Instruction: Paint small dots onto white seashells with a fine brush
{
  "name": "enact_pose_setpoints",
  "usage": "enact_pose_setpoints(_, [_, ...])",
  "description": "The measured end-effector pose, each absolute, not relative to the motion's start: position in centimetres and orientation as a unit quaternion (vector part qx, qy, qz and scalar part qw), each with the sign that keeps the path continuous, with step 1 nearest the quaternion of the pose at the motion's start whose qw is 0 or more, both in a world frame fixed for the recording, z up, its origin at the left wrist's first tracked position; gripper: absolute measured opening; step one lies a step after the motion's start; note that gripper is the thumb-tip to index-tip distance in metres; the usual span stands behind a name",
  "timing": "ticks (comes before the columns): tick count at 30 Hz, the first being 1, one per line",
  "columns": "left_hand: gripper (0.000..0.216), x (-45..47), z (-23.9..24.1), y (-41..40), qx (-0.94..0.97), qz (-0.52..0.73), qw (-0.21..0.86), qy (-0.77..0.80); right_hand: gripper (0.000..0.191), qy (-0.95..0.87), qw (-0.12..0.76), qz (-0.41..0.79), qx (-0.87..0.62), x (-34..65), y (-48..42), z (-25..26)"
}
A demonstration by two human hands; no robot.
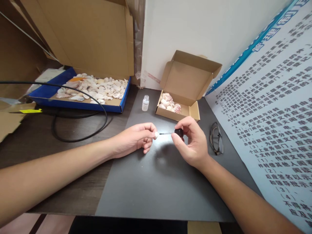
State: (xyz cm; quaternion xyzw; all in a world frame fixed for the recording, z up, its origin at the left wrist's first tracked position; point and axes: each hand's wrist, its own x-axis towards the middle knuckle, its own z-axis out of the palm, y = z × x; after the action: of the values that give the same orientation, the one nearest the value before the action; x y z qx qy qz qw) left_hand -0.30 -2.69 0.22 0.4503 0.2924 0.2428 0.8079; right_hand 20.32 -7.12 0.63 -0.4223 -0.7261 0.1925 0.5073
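Between the thumb and forefinger of my left hand is pinched a small white shell. My right hand grips the black cap of a brush applicator. Its thin stem points left, and the dark brush tip is at or very close to the shell; I cannot tell whether they touch. Behind my hands a small clear glass bottle with a white label stands uncapped. To its right sits an open small cardboard box holding several pinkish and white shells.
A blue-edged cardboard tray full of white shells lies at the back left. A black cable loops before it. Folded glasses rest on the grey mat at right, beside a printed board.
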Motion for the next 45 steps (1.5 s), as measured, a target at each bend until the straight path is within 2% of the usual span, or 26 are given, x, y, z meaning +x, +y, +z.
enact_pose_setpoints(40, [0.015, -0.24, 0.33, -2.75, 0.452, 0.248, 0.805, 0.293, 0.016, -0.723, 0.503, 0.187, -0.435, 20.31, -7.12, 0.86])
enact_pose_setpoints(45, [0.014, -0.27, 0.32, -2.78, 0.449, 0.245, 0.807, 0.295, 0.017, -0.720, 0.523, 0.185, -0.417, 20.36, -7.11, 0.92])
